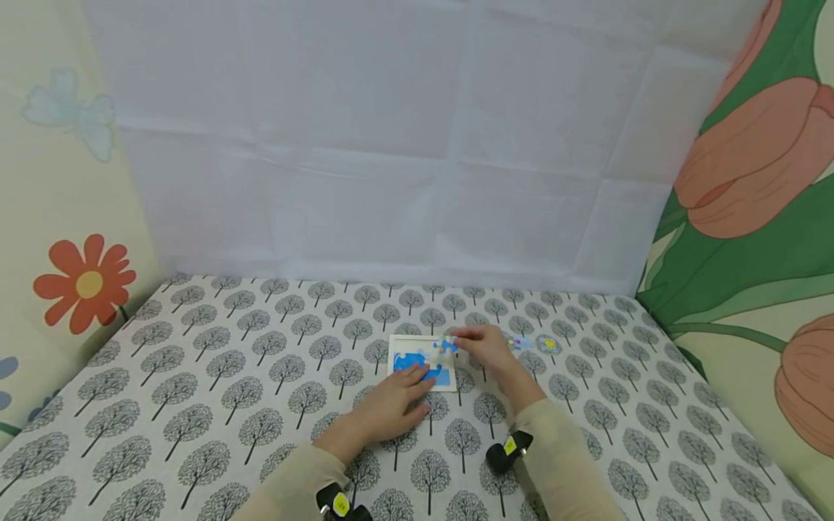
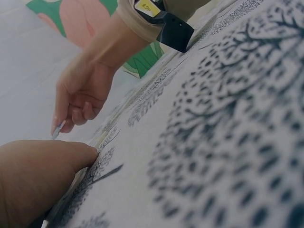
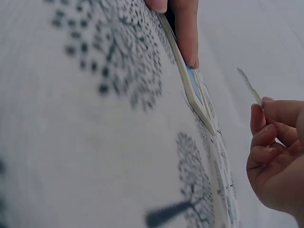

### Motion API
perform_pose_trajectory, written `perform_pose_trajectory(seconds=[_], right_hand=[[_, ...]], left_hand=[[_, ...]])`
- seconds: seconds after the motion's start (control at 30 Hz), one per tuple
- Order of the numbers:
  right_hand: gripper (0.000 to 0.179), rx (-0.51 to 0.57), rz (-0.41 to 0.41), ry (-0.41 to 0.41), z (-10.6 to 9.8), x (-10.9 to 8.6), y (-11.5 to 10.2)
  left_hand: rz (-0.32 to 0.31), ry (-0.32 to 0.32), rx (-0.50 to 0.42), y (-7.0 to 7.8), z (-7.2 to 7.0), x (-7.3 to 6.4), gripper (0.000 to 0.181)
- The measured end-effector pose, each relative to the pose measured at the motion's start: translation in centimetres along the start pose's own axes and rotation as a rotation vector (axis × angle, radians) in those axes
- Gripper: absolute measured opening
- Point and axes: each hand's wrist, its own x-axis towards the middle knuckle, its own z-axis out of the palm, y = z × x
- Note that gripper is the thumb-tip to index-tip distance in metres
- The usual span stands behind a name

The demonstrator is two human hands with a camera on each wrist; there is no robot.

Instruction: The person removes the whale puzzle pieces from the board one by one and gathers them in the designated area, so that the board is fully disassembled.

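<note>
A small puzzle in a white frame (image 1: 393, 353) lies on the table, blue pieces (image 1: 407, 359) showing inside it. Across its lower left part rests my left hand (image 1: 389, 407), fingers extended over the pieces and the rim. My right hand (image 1: 487, 350) pinches a thin puzzle piece (image 1: 446, 346) between thumb and index finger, over the frame's upper right corner. Seen edge-on in the right wrist view, the piece (image 3: 249, 84) is held above the surface. In the left wrist view, my left thumb (image 2: 78, 156) lies close to the cloth, below the right hand.
Right of the right hand lie loose puzzle pieces, one with pink spots (image 1: 520, 342) and one with a yellow shape (image 1: 549, 344). A tree-print cloth (image 1: 293, 420) covers the table. A white sheet (image 1: 365, 145) hangs behind, with flowered cloth at both sides.
</note>
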Motion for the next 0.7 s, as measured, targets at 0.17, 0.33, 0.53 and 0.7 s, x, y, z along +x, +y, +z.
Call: perform_pose_trajectory(seconds=[0.17,0.33,0.53,0.7], right_hand=[[0.019,-0.009,0.004,0.017,-0.9,0.0,-0.1],[0.022,-0.040,-0.009,0.024,-2.1,0.1,-0.2],[0.021,-0.044,0.001,0.033,-3.3,0.1,-0.3],[0.021,0.023,0.007,0.055,-4.4,-0.1,-0.1]], left_hand=[[-0.002,-0.005,-0.002,0.0,0.0,0.0,0.045],[-0.008,-0.014,-0.002,-0.2,-0.1,0.0,0.045],[-0.007,-0.007,-0.003,-0.3,0.0,-0.1,0.046],[0.000,-0.008,-0.007,-0.3,0.1,-0.2,0.047]])
